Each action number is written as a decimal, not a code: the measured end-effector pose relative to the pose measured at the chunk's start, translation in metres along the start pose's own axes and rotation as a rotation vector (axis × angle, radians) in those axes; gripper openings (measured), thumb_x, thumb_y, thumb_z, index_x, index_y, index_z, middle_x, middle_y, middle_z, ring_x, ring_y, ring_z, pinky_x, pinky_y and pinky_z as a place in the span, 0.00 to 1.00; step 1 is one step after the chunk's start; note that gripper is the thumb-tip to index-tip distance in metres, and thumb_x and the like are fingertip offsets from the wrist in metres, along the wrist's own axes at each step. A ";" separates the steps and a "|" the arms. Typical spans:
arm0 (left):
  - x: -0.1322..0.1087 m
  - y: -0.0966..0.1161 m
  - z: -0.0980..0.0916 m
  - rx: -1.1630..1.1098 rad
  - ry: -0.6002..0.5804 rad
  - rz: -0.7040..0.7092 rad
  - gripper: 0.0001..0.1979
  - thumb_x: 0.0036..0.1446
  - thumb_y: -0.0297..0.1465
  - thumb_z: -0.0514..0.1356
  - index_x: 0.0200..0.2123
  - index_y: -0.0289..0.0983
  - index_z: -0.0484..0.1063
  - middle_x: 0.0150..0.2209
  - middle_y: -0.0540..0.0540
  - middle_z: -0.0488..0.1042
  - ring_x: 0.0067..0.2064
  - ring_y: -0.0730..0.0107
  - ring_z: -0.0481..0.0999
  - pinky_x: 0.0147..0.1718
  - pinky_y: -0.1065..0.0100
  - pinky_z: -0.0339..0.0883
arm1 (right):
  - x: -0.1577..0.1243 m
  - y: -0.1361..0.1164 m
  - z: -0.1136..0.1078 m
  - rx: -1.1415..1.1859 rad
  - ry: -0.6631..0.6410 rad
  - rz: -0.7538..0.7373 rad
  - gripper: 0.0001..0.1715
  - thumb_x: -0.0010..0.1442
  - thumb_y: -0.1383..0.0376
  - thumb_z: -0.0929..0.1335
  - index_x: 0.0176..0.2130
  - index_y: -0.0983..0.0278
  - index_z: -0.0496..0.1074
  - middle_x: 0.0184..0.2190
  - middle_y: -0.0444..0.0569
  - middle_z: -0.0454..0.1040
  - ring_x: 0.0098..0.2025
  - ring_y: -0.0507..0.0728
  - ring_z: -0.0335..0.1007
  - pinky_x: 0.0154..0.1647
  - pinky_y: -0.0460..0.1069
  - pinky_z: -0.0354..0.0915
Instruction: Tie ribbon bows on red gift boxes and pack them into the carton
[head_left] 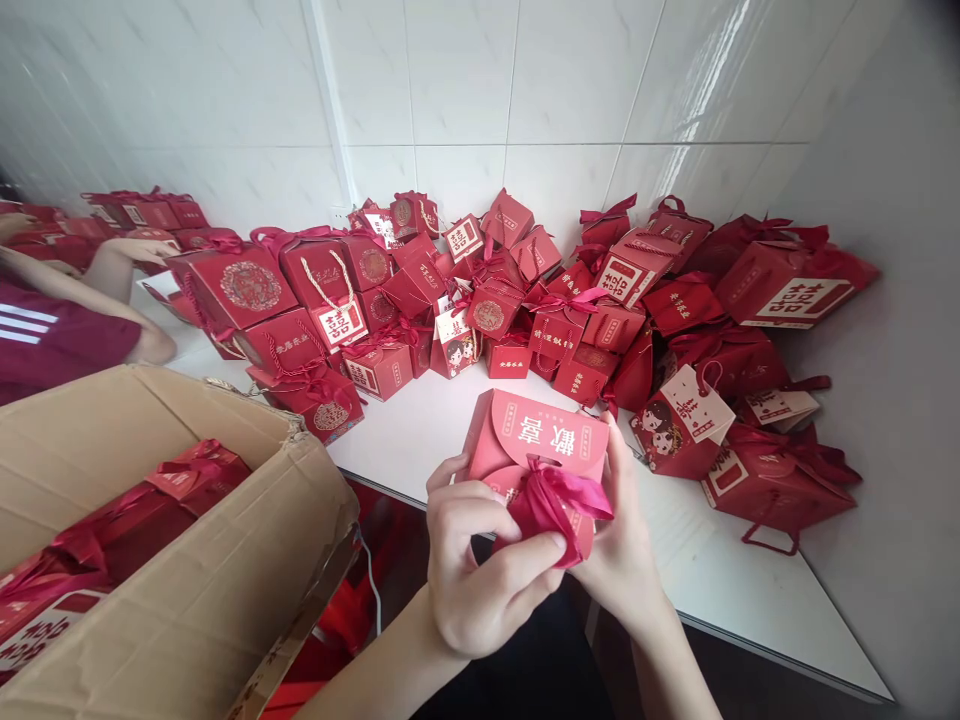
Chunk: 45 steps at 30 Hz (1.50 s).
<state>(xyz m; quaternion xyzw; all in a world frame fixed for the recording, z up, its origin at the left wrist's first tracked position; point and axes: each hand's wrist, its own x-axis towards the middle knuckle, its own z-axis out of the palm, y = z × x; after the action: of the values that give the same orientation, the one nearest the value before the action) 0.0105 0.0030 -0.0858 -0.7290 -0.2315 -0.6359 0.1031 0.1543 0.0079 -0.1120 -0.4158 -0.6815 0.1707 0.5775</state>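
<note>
Red gift box [559, 428], tied with a crimson ribbon bow [551, 500], is held in both hands at the near edge of the tabletop [420, 430]. Fingers of the left hand [472, 560] grasp the box's left side and curl over the bow; those of the right hand [619, 540] grip its right side. Heaped across the tabletop are more red boxes [491, 310], many with ribbons or rope handles. Behind the tabletop rises a tiled wall [465, 80]. An open carton [247, 530], left of the tabletop's near edge, contains further ribboned boxes [161, 510]. At the tabletop's far left shows a co-worker's striped sleeve [67, 345].
</note>
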 end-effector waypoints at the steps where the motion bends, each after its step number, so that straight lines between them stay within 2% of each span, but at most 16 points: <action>1: -0.001 0.000 0.000 0.000 -0.004 -0.004 0.04 0.57 0.25 0.58 0.31 0.37 0.72 0.32 0.51 0.57 0.36 0.73 0.63 0.47 0.57 0.61 | 0.000 0.000 0.000 -0.008 0.001 -0.002 0.57 0.49 0.57 0.74 0.65 0.53 0.39 0.63 0.55 0.49 0.64 0.65 0.52 0.56 0.59 0.65; 10: 0.000 0.004 0.002 -0.041 -0.008 -0.024 0.04 0.57 0.25 0.58 0.31 0.36 0.71 0.31 0.51 0.58 0.36 0.72 0.64 0.45 0.56 0.63 | -0.001 -0.003 -0.006 -0.063 0.012 -0.033 0.55 0.51 0.58 0.73 0.65 0.51 0.39 0.65 0.52 0.45 0.64 0.65 0.51 0.55 0.58 0.66; 17: 0.006 0.008 0.002 -0.056 -0.005 -0.023 0.04 0.56 0.24 0.59 0.30 0.37 0.70 0.31 0.51 0.58 0.35 0.72 0.64 0.45 0.56 0.63 | 0.000 -0.005 -0.010 -0.018 0.029 -0.026 0.55 0.50 0.60 0.73 0.65 0.50 0.40 0.62 0.51 0.52 0.64 0.63 0.52 0.56 0.57 0.66; 21: 0.005 0.011 -0.001 -0.048 -0.025 -0.034 0.03 0.56 0.25 0.59 0.29 0.37 0.70 0.31 0.51 0.59 0.36 0.72 0.64 0.47 0.55 0.63 | -0.002 -0.008 -0.011 -0.031 0.025 -0.021 0.57 0.49 0.59 0.74 0.66 0.50 0.39 0.61 0.53 0.54 0.63 0.65 0.54 0.55 0.59 0.66; 30: 0.008 0.026 -0.015 0.004 -0.048 -0.057 0.10 0.57 0.28 0.59 0.24 0.38 0.66 0.28 0.51 0.56 0.33 0.73 0.63 0.44 0.56 0.66 | -0.010 -0.015 -0.017 -0.050 0.006 -0.073 0.56 0.51 0.54 0.72 0.66 0.51 0.37 0.63 0.54 0.50 0.63 0.70 0.52 0.55 0.66 0.63; 33: 0.008 0.031 -0.014 0.008 -0.049 -0.068 0.10 0.57 0.28 0.59 0.24 0.38 0.66 0.28 0.51 0.56 0.33 0.72 0.63 0.43 0.56 0.66 | -0.012 -0.015 -0.020 -0.064 0.002 -0.061 0.58 0.50 0.53 0.73 0.66 0.51 0.36 0.63 0.54 0.49 0.62 0.71 0.53 0.55 0.67 0.63; 37: 0.010 0.042 -0.002 0.003 0.041 -0.126 0.10 0.58 0.29 0.58 0.23 0.38 0.66 0.27 0.52 0.56 0.31 0.73 0.62 0.42 0.55 0.65 | -0.015 -0.017 -0.025 -0.078 0.029 -0.067 0.55 0.51 0.54 0.72 0.66 0.51 0.38 0.63 0.52 0.51 0.63 0.70 0.51 0.57 0.67 0.60; 40: 0.012 0.048 0.004 0.026 0.122 -0.204 0.11 0.59 0.29 0.57 0.23 0.39 0.64 0.26 0.53 0.54 0.29 0.74 0.59 0.41 0.54 0.65 | -0.017 -0.019 -0.027 -0.098 0.056 -0.039 0.53 0.52 0.56 0.72 0.66 0.51 0.39 0.64 0.49 0.49 0.64 0.69 0.48 0.59 0.66 0.58; 45: 0.008 0.045 -0.005 0.052 -0.051 -0.072 0.08 0.56 0.28 0.57 0.25 0.41 0.65 0.27 0.51 0.54 0.30 0.72 0.60 0.40 0.52 0.67 | -0.019 -0.021 -0.031 -0.106 0.065 -0.033 0.53 0.52 0.56 0.71 0.66 0.50 0.39 0.66 0.46 0.43 0.66 0.69 0.44 0.60 0.66 0.57</action>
<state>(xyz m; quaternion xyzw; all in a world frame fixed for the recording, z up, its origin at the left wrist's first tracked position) 0.0284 -0.0369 -0.0706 -0.7333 -0.2766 -0.6142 0.0928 0.1746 -0.0266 -0.1007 -0.4399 -0.6772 0.1112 0.5792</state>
